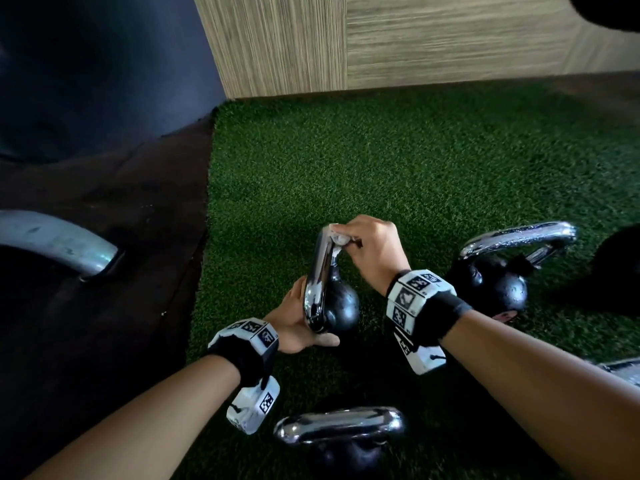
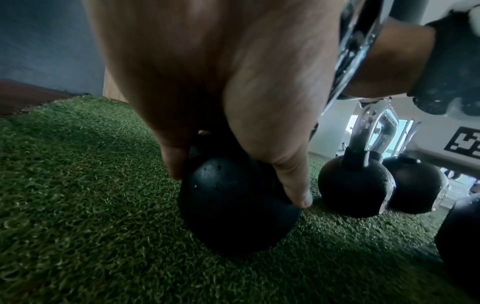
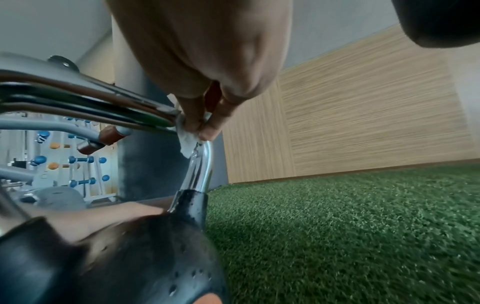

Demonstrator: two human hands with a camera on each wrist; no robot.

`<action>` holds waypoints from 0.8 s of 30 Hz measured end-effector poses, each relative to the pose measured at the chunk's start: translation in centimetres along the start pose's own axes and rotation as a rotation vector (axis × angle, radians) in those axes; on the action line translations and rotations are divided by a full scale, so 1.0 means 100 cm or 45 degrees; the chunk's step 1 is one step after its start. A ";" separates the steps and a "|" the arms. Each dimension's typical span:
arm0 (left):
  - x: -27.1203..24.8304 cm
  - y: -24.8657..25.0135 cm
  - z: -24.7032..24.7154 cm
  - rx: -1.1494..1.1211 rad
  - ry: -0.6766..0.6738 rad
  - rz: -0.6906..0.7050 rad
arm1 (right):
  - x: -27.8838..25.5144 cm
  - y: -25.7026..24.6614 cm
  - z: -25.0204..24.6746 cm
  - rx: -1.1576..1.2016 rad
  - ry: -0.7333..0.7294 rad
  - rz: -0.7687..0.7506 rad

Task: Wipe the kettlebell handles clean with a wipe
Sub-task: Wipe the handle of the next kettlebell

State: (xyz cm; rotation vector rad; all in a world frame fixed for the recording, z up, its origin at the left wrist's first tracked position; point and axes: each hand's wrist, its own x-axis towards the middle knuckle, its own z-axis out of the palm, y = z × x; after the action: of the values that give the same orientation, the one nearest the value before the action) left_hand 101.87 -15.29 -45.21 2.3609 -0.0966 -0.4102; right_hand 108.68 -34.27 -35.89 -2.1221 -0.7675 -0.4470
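Observation:
A small kettlebell with a black ball (image 1: 341, 304) and a chrome handle (image 1: 320, 268) stands on the green turf (image 1: 415, 161). My left hand (image 1: 298, 322) grips it low, with fingers and thumb (image 2: 293, 181) curled round the ball (image 2: 233, 209). At the far top corner of the handle (image 3: 200, 166), my right hand (image 1: 351, 239) pinches a crumpled white wipe (image 3: 187, 142) against the chrome. In the head view only a bit of the wipe (image 1: 341, 239) shows under the fingers.
A second kettlebell (image 1: 495, 285) stands to the right, a third (image 1: 341, 427) close in front of me, and another handle (image 1: 623, 368) shows at the right edge. A grey metal machine bar (image 1: 59, 240) lies over dark floor on the left. A wood-panel wall (image 1: 450, 39) bounds the turf.

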 end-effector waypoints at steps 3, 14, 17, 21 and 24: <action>0.001 0.004 -0.005 -0.001 -0.066 -0.041 | 0.002 -0.008 -0.006 -0.058 -0.045 -0.052; 0.002 0.013 -0.017 0.222 -0.233 0.041 | -0.012 -0.034 -0.026 0.097 -0.255 -0.099; 0.001 0.016 -0.024 0.173 -0.225 0.067 | -0.021 -0.039 -0.021 0.142 -0.238 -0.121; 0.001 0.019 -0.027 0.265 -0.213 0.233 | -0.032 -0.043 -0.012 0.358 -0.172 0.144; 0.001 0.023 -0.032 0.283 -0.185 0.275 | -0.027 -0.037 -0.011 0.427 -0.237 0.349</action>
State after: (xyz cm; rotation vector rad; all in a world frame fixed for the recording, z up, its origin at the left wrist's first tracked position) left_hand 103.12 -14.91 -41.53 2.5009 -0.4831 -0.4851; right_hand 104.18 -34.34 -34.51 -1.9284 -0.5936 0.0269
